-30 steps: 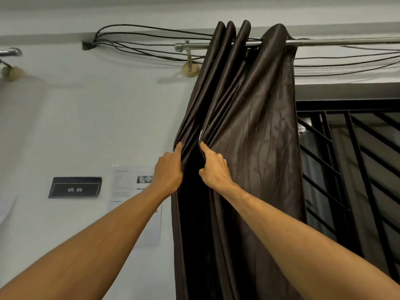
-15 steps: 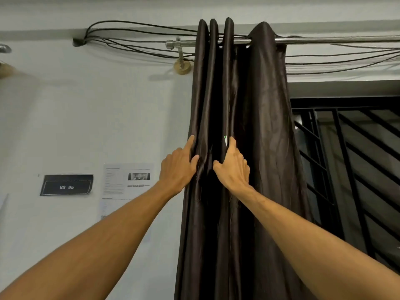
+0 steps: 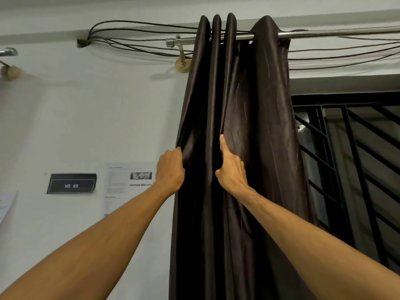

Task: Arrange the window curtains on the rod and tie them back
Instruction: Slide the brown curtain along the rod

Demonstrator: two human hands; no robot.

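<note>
A dark brown satin curtain (image 3: pixel 266 131) hangs bunched in several folds from a metal rod (image 3: pixel 337 34) above the window. My left hand (image 3: pixel 170 169) grips the curtain's left edge at about mid height, fingers curled into the fabric. My right hand (image 3: pixel 231 169) pinches an inner fold a little to the right, index finger stretched upward along the pleat. No tie-back is visible.
Black cables (image 3: pixel 129 37) loop along the wall behind the rod's left end and bracket (image 3: pixel 181 61). A black window grille (image 3: pixel 357 169) stands to the right of the curtain. A "WS 05" sign (image 3: pixel 71 184) and a printed sheet (image 3: pixel 129 182) are stuck on the white wall at left.
The folds now hang straighter and closer together. My left hand shifted from an inner fold out to the curtain's left edge; my right hand stays on the middle pleat, index finger extended.
</note>
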